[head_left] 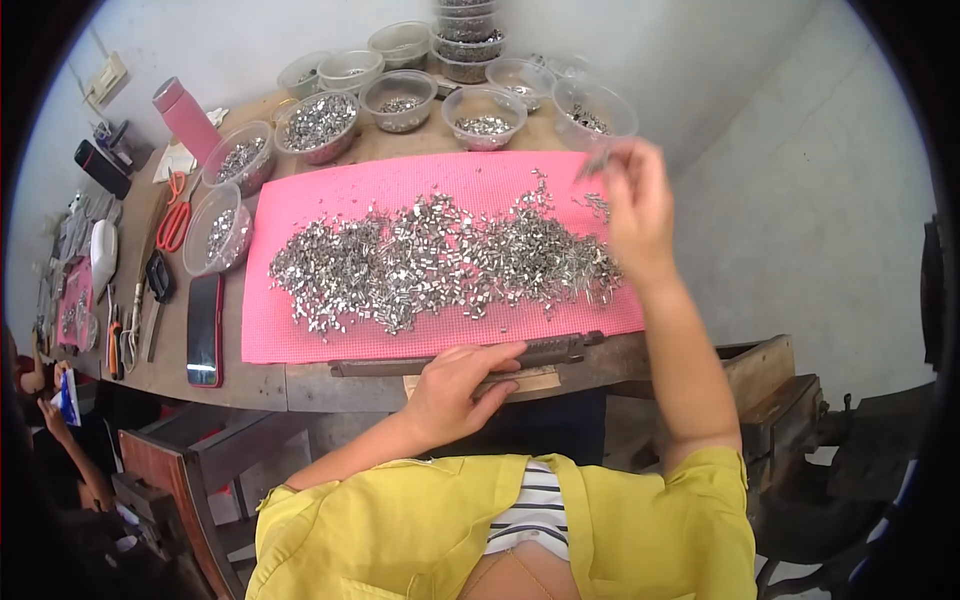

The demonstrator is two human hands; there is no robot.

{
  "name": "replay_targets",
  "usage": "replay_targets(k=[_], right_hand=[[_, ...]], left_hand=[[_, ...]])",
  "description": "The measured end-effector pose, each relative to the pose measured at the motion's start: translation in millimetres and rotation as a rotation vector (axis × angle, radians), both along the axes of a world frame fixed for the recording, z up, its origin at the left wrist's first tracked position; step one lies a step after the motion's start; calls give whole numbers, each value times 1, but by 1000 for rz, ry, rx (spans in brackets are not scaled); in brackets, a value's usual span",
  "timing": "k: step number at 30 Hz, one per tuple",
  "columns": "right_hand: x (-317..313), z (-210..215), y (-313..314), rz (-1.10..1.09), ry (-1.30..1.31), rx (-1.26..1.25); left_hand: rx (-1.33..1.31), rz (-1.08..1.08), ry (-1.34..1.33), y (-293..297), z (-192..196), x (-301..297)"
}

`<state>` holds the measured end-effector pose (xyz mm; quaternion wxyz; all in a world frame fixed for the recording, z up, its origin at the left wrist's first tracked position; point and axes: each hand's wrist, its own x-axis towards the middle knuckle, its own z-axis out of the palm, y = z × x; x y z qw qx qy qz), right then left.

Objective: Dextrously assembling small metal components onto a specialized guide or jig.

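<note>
A pink mat lies on the wooden table with a broad heap of small silvery metal pieces spread across it. My right hand is raised over the mat's far right corner, fingers pinched on a few small metal pieces, just below a clear plastic bowl. My left hand rests on a dark metal bar at the table's near edge, fingers curled over it.
Several clear bowls of metal pieces ring the mat's far and left sides. A pink bottle, orange scissors, a dark phone and hand tools lie at left. Another person's hand shows at the lower left.
</note>
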<state>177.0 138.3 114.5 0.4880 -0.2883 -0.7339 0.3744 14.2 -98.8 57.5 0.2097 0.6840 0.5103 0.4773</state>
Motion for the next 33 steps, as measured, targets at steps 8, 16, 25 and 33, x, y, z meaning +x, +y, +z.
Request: replay_targets(k=[8, 16, 25, 33], right_hand=[[-11, -6, 37, -427, -119, 277], [13, -55, 30, -548, -104, 41], [27, -76, 21, -613, -249, 180], [29, -81, 28, -579, -187, 72]], left_hand=[[223, -32, -98, -12, 70, -68], [838, 157, -500, -57, 160, -84], [828, -84, -687, -26, 157, -53], [790, -267, -736, 6, 167, 3]])
